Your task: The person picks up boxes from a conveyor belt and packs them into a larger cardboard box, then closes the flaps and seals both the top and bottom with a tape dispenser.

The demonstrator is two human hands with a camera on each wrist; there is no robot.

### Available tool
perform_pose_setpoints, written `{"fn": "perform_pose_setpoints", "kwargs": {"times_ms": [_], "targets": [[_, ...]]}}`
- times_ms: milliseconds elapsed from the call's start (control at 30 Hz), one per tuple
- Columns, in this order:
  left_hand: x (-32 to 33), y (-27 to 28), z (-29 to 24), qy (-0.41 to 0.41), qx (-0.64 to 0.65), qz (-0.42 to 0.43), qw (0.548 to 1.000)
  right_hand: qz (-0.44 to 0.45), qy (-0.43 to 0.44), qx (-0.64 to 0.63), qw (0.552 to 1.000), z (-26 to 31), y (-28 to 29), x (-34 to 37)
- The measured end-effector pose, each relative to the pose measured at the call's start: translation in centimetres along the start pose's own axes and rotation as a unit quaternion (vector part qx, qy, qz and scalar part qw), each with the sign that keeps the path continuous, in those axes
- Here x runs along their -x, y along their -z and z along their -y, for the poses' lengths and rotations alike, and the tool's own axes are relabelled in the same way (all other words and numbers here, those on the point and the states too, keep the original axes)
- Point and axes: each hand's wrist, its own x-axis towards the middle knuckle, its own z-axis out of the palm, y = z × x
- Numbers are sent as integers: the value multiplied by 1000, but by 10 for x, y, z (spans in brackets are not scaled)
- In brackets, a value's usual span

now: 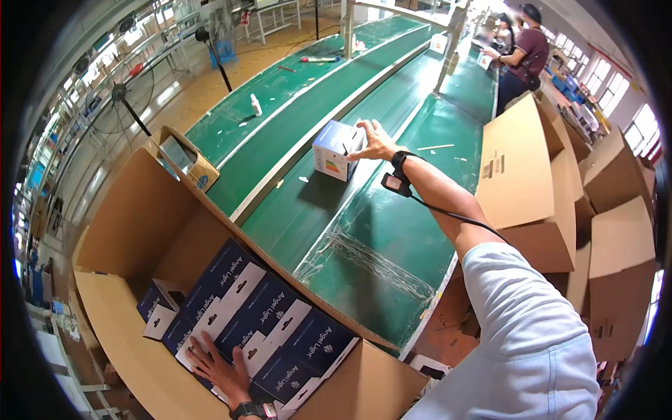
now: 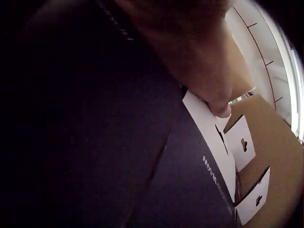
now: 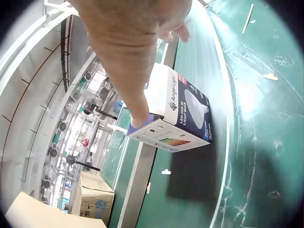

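While the blue-and-white bulb box (image 1: 337,150) is borne upright on the green belt (image 1: 280,217), its colour-barred face is turned toward the near side; no long axis can be told. Its edge is touched by the thumb of the open right hand (image 1: 376,142). At near left, packed boxes (image 1: 262,315) are covered partly by the spread left hand (image 1: 222,371); between, the carton wall (image 1: 280,269) is interposed.
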Motion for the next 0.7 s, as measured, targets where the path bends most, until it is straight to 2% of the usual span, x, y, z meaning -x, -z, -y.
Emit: {"fn": "perform_pose_setpoints", "kwargs": {"times_ms": [133,167,200,333,400,467,533,567,600,700], "targets": [[1,2,0,-13,-4,-2,1000,46,70,-33,996,-4,-30,-33],[1,3,0,-15,-1,-1,1000,50,102,-7,993,-6,-40,-39],[0,3,-1,-15,3,-1,1000,67,98,46,992,7,-36,-32],[1,6,-2,-25,26,-7,999,8,139,10,990,2,-51,-38],[1,7,0,-29,31,-4,999,-4,114,19,993,11,-53,-32],[1,11,-3,-29,44,-11,999,-30,46,-23,998,26,-51,-14],[1,9,-2,-21,50,-15,998,-49,-57,-149,986,30,-47,-4],[2,9,-3,-21,54,-19,998,-43,-125,-267,955,32,-39,7],[2,8,-2,-21,59,-23,998,-32,-178,-300,937,36,-27,10],[3,1,1,-18,65,-29,997,-57,-86,-489,866,49,25,19]]}}
